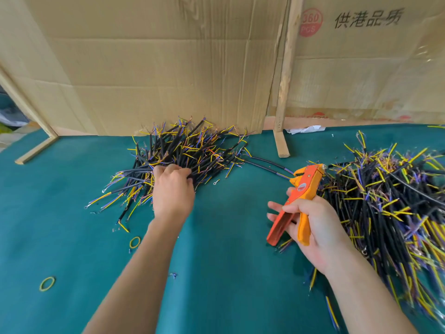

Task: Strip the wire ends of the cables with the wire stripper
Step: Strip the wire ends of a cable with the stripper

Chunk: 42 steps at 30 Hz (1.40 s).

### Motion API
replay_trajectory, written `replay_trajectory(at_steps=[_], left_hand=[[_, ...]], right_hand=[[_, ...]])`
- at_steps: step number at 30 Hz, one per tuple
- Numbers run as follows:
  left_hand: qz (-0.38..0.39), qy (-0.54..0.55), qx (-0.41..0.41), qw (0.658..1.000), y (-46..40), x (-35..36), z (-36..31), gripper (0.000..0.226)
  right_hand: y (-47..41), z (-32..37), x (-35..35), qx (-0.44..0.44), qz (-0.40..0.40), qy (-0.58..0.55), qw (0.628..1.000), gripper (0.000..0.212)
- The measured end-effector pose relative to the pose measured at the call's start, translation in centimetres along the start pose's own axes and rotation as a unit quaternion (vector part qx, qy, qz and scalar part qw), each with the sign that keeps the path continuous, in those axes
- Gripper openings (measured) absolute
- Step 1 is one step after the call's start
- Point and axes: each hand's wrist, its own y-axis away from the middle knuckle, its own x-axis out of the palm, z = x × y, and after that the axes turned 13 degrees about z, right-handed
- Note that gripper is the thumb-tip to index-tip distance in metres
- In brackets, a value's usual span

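On the green cloth table (216,273), two yellow rubber bands (47,283) lay at the left. The left hand (172,189) reached into the middle pile of black cables (187,150), fingers curled around some of them. The right hand (310,227) gripped the orange wire stripper (297,196), its handles apart, beside a bigger cable heap (390,201). Creased cardboard walls (156,68) stood behind

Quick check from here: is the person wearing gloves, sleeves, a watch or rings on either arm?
None show. The left hand and right hand are bare, with no gloves. Both forearms are uncovered as far as the bottom edge of the picture, so no sleeve shows. No watch, band or marking shows on either wrist, and no ring on the visible fingers.
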Motion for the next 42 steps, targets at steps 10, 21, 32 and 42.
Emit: replay_trajectory(at_steps=[10, 21, 32, 42], left_hand=[[-0.115, 0.121, 0.11, 0.98, 1.3, -0.4, -4.0, 0.008], [-0.112, 0.395, -0.015, 0.912, 7.1, 5.2, -9.7, 0.014], [-0.087, 0.395, 0.001, 0.914, 6.3, 5.4, -9.2, 0.018], [-0.081, 0.392, -0.002, 0.917, 6.2, 5.5, -9.2, 0.021]], right_hand=[[0.4, 0.4, -1.5, 0.051, 0.059, -0.041, 0.996, 0.036], [1.8, 1.7, -1.8, 0.117, 0.221, 0.029, 0.968, 0.046], [1.9, 1.5, -1.6, 0.146, 0.225, 0.088, 0.959, 0.056], [2.0, 1.2, -1.3, 0.138, 0.238, 0.113, 0.955, 0.05]])
